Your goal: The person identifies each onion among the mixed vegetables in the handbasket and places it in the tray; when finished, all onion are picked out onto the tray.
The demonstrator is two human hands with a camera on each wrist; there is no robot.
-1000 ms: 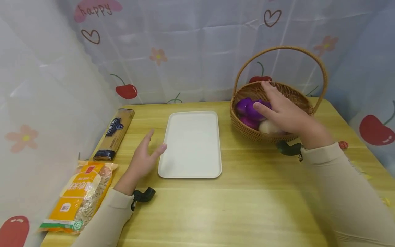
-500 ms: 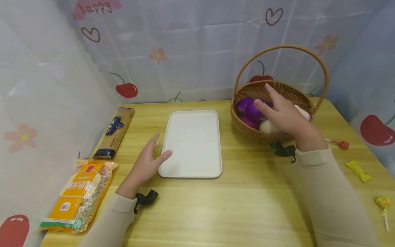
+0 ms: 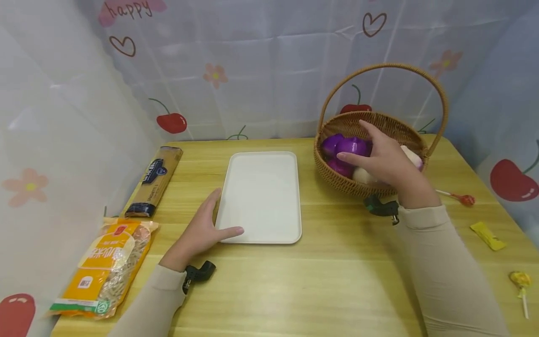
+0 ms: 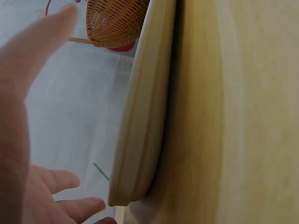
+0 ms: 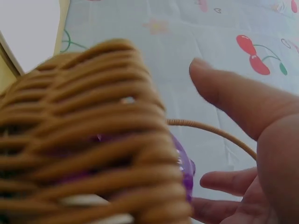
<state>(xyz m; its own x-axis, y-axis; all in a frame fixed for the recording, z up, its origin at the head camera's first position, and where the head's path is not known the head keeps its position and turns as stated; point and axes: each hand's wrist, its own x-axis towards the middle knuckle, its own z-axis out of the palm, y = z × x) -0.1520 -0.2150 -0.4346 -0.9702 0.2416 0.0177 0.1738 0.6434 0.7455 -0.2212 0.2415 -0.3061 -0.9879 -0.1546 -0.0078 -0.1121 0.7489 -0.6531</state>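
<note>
Lying nearest on the wooden table (image 3: 337,281): orange food bag (image 3: 105,269) at near left, yellow lolly (image 3: 521,281) at near right.
Resting beside near-left corner of white tray (image 3: 263,196): left hand (image 3: 202,231), fingers straight and relaxed, thumb laid on tray rim, nothing held.
Lying further left, alongside tray: pasta box (image 3: 155,180).
Lying right of the sleeve: yellow wrapper (image 3: 487,235), red lolly (image 3: 463,200).
Standing at far right, just beside tray: wicker basket (image 3: 337,180), holding purple buns (image 3: 343,147) and pale buns (image 3: 362,175).
Reaching into basket: right hand (image 3: 389,159), fingers loosely spread over purple bun, touching; closed grip not yet shown.
Advised handling, as judged: curl fingers fully round one bun only, lift clear of basket handle (image 3: 383,70), keep tray steadied.
</note>
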